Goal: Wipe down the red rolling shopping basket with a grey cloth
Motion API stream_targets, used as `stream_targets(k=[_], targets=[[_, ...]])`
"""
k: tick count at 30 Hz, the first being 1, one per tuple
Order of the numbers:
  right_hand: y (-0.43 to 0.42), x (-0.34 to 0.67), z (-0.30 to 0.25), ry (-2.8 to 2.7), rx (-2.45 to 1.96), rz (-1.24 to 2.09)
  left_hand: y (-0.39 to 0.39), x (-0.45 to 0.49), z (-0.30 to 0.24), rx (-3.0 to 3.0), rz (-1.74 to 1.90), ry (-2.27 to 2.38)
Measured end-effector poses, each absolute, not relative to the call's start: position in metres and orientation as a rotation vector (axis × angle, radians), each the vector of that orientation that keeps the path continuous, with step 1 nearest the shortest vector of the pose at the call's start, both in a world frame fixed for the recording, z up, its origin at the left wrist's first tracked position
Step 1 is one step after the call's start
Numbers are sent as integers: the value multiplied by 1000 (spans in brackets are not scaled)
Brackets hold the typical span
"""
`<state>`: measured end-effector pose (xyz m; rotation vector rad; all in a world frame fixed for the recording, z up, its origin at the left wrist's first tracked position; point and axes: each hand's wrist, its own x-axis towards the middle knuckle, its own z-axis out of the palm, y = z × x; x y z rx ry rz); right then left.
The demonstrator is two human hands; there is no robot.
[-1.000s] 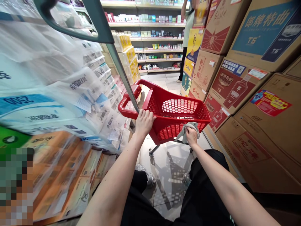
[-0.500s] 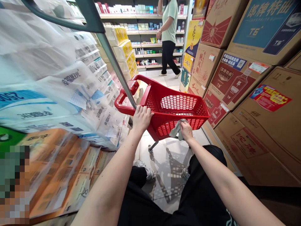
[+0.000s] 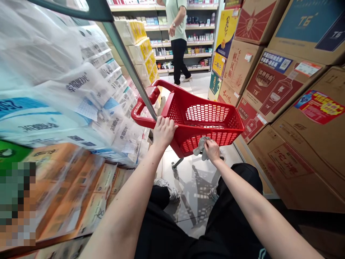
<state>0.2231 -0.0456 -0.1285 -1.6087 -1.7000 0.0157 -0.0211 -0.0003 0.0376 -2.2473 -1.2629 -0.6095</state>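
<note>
A red plastic shopping basket (image 3: 212, 117) on wheels stands on the tiled floor in front of my knees. My left hand (image 3: 163, 131) is closed over its near left rim, beside the grey pull handle (image 3: 129, 68) that slants up and left. My right hand (image 3: 212, 150) is closed on a grey cloth (image 3: 201, 146) and presses it against the basket's near outer wall, below the rim. The basket looks empty inside.
Wrapped tissue packs (image 3: 67, 104) are stacked high on my left. Stacked cardboard cartons (image 3: 293, 108) wall the right side. A person (image 3: 178, 36) in a green top and black trousers walks past shelves (image 3: 194, 27) at the far end of the narrow aisle.
My right hand has slid the cloth leftward and slightly down along the basket's near wall. The far person has walked left across the aisle end. My left hand stays on the rim.
</note>
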Motion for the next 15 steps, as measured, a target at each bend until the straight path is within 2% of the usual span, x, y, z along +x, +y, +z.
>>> stream_targets(k=[11, 15], targets=[[-32, 201, -119, -1670, -1887, 17, 5, -20, 32, -2255, -629, -1280], [-34, 209, -108, -1732, -1840, 25, 4, -20, 34, -2237, -633, -1269]])
